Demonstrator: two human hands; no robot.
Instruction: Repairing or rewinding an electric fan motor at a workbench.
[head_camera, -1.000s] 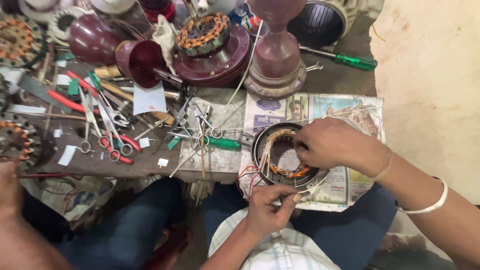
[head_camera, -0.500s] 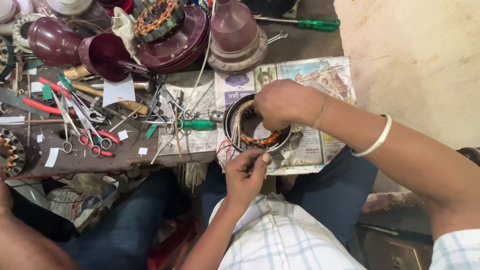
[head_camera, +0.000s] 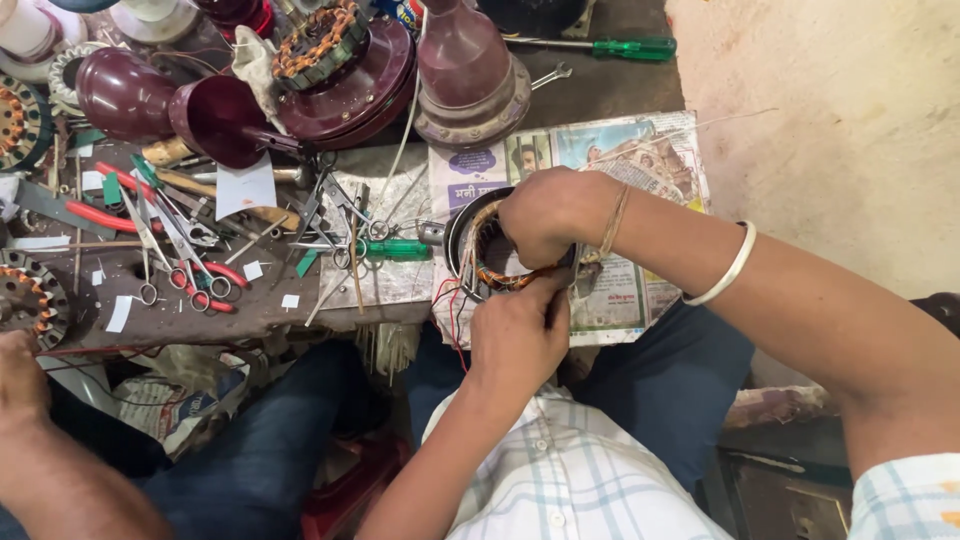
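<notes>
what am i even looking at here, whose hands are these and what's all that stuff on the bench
This is one view from a camera worn on a person's head, looking down at their own lap and hands. No machine is involved. The right hand rests on top of a round motor stator, a dark metal ring wound with copper wire, and the left hand grips its near edge. It lies on a newspaper at the edge of a cluttered workbench. Beside it lie a green-handled screwdriver, scissors and red-handled pliers. Further back are maroon fan motor housings and another wound stator. The bare arm at lower left belongs to another person.
</notes>
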